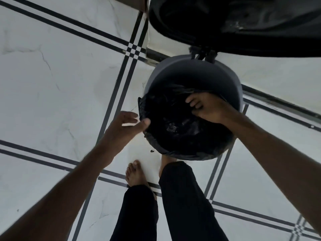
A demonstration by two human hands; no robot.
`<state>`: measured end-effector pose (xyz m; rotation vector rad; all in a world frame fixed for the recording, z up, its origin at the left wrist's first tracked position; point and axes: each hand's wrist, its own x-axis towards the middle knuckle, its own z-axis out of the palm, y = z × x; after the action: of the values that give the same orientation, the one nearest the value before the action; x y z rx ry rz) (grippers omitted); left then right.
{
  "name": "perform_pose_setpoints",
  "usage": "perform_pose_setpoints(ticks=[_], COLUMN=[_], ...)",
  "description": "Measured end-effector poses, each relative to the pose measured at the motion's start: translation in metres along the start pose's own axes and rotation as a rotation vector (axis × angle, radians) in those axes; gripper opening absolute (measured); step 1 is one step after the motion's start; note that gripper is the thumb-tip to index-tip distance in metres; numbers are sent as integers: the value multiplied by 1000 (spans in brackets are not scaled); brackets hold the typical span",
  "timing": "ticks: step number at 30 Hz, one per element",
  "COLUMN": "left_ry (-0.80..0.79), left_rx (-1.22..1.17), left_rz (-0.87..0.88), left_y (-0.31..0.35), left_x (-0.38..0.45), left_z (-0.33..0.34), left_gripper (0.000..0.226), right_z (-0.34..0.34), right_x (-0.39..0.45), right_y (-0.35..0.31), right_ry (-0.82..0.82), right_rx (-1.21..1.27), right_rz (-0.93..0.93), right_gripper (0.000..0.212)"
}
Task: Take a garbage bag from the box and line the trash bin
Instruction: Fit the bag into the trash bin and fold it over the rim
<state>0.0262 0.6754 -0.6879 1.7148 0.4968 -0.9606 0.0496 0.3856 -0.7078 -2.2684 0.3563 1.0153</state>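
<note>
A round grey trash bin (196, 73) stood on a white marble-patterned floor (57, 80) crossed by dark double lines, directly in front of a person's bare feet. A black garbage bag (173, 122) sat inside it, glossy and crumpled, its plastic creased into folds that caught a little light near the middle. The bag's edge was turned over the near and left parts of the rim, while the far inner wall of the bin showed bare grey. The right hand (206, 108) reached into the mouth of the bin, fingers curled around a bunched fold of the bag at the far side. The left hand (128, 124) was spread loose at the left rim, thumb touching the bag's turned-over edge and fingers clasping nothing. The bin's dark lid (243, 23) stood raised above on its hinge. Dark trouser legs (182, 197) filled the lower middle.
</note>
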Motion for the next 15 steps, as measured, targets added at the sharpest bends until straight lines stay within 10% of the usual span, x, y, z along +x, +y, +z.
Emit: perform_pose_setpoints(ticks=[5,12,15], left_ry=[371,366,399], left_rx=[274,1015,911], left_rz=[383,722,742], left_y=[55,90,93], left_x=[1,19,26], left_z=[11,34,35], left_gripper=[53,46,27], right_z=[-37,-37,-38], right_x=[-57,-61,-55], right_y=[7,8,15], right_ry=[401,616,599], right_rx=[-355,-260,-174], right_rz=[-156,-36,-57], right_gripper=[48,74,72])
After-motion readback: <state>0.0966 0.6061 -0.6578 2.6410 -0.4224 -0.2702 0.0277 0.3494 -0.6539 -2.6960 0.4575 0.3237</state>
